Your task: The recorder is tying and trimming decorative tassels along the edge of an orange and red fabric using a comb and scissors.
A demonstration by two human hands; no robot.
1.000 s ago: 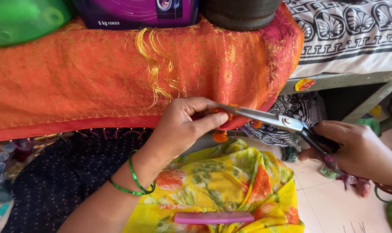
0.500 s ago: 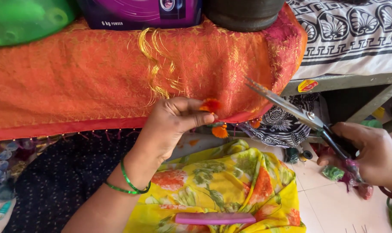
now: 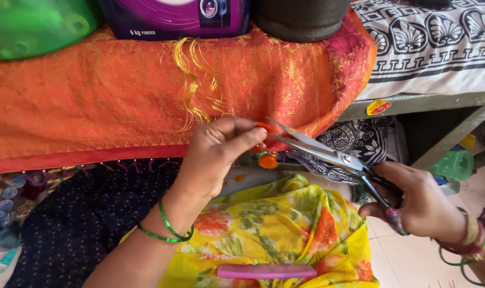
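1. Pinching the orange tassel [image 3: 261, 129] at the hem of the orange cloth [image 3: 119, 101], our left hand [image 3: 215, 152] has thumb and fingers closed on it, pulling it taut.
2. Our right hand [image 3: 421, 205] is curled through the handles of the scissors [image 3: 328, 152]; the blades are parted slightly, tips right at the tassel.
3. We cannot quite tell whether the blades touch thread yet, since the fingertips hide that spot.
4. Doing this well, we judge, means keeping the tassel stretched, our fingertips behind the blades, and cutting only loose thread, not the hem.
5. A pink comb [image 3: 266, 271] lies on the yellow floral cloth [image 3: 285, 224] below.
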